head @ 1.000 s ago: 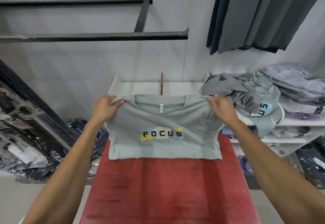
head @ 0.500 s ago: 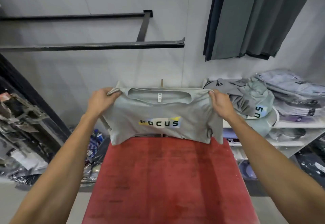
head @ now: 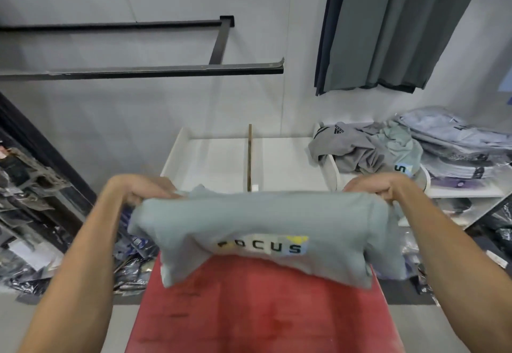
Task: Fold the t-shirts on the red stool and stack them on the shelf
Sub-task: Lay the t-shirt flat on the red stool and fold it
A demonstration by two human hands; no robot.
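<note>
The folded grey "FOCUS" t-shirt (head: 266, 230) is held above the far end of the red stool (head: 249, 311), left hand (head: 138, 189) and right hand (head: 379, 186) gripping its top corners with curled fingers; the white shelf (head: 219, 158) ahead holds none folded, and a crumpled heap of shirts (head: 368, 150) seems left.

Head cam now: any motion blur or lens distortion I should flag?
Head view: the t-shirt and both hands, left and right, are smeared by motion, and the FOCUS print is soft; the red stool looks soft too. Wide-angle bending shows in the wall rail. Lighting is even, no glare.
</note>
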